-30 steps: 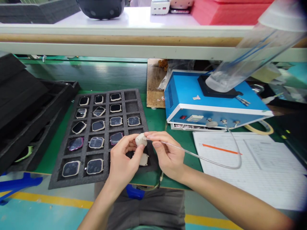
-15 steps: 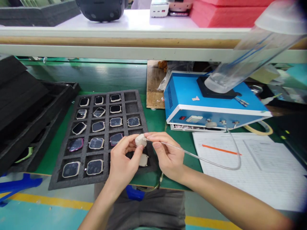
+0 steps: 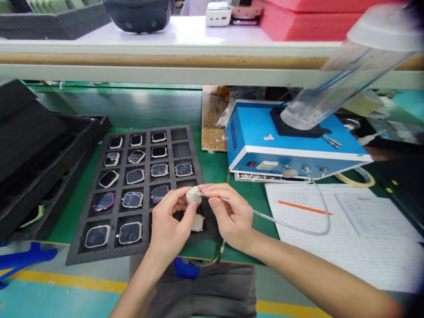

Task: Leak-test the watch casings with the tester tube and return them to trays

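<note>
Two hands meet over a small white rounded piece [image 3: 194, 195], held just above the lower right part of a black foam tray [image 3: 106, 255]. The left hand [image 3: 168, 225] sits lower, wrist bent upward, its thumb and curled fingers clamped on the piece from the left and underneath. The right hand [image 3: 230, 216] lies to the right, palm down, its fingers close together, with the fingertips [image 3: 212, 189] pinching a clear thin tube [image 3: 265, 216] where it meets the piece. That tube curves away to the right of the tray and up to the front of a blue bench unit [image 3: 261, 154]. Directly below the hands, a second white piece [image 3: 198, 222] sits in a tray cell. Most other cells hold rounded-square dark glass panels with pale frames [image 3: 160, 170], while a ruled paper sheet [image 3: 331, 234] lies right of the tray.
</note>
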The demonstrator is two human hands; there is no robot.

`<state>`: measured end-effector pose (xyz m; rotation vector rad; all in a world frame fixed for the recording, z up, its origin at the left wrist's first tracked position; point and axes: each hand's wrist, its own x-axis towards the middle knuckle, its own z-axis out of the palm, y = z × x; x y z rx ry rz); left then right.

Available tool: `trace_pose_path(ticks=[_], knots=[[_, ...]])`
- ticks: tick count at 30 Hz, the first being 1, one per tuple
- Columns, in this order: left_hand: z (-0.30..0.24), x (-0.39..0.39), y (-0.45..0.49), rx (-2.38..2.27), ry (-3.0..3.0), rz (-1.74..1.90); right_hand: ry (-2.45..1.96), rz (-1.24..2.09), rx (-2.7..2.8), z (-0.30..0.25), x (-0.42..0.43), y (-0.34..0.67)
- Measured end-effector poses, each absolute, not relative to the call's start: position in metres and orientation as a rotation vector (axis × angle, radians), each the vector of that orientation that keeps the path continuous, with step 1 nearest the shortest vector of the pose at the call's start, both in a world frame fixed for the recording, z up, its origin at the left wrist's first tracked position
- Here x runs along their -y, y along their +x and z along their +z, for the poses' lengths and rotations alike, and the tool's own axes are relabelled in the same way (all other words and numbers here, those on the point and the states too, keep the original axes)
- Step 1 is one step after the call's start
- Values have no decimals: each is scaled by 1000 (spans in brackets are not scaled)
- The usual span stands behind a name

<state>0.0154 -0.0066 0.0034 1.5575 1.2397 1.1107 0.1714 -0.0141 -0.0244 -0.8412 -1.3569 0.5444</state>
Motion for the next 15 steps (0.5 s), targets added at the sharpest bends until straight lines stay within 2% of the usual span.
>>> trace_pose_path(ticks=[15], knots=[[0,-2,12,-1253,1573,1168,-792,508,1343,-23,5,168]])
